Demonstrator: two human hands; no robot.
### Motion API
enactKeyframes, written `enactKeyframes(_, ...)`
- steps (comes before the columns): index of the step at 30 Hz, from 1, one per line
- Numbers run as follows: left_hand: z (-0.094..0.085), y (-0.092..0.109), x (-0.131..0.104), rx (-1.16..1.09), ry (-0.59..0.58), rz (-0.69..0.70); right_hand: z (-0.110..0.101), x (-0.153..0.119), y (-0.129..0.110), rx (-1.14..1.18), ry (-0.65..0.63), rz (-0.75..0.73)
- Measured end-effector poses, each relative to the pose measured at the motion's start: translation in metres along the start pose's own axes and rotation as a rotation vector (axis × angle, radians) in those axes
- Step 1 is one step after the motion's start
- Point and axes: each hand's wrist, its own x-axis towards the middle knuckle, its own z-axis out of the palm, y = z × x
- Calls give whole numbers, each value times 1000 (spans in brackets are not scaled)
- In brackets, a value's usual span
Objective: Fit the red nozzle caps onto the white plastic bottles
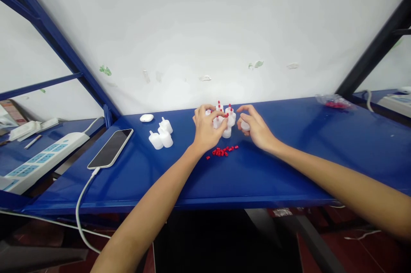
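Observation:
My left hand [207, 129] reaches over a cluster of small white dropper bottles [226, 133] with red tips. Its thumb and index finger close around a small red cap [226, 115] at the front of the cluster; whether the cap sits on a bottle is hard to tell. Just to the right, my right hand [257, 129] curls around a white bottle [245, 126], most of it hidden by the fingers. Loose red caps [221, 152] lie in a small pile in front of the cluster. Several uncapped white bottles [165, 137] stand further left.
A phone [111, 149] with a white charging cable [78, 209] lies at the left, near a white earbud case [147, 117]. At the back right is a clear plastic bag [335, 102] with red pieces. Blue shelf posts flank the table [289, 170]; a power strip [45, 159] lies beyond.

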Motion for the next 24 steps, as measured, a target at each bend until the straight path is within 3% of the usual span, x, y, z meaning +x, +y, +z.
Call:
enactKeyframes(5,4,-4,-3,124,-105,48,1,-3,-3,-39,-32,-11)
enactKeyframes(11,1,-5,-2,152,-105,81,1,-4,0,-95,-63,-52)
enactKeyframes(17,-3,-8,-1,131,-125,132,-1,-4,-2,-369,-84,-150)
enactKeyframes(24,-20,-5,3,-205,-132,294,1,-2,-4,-520,-131,-201)
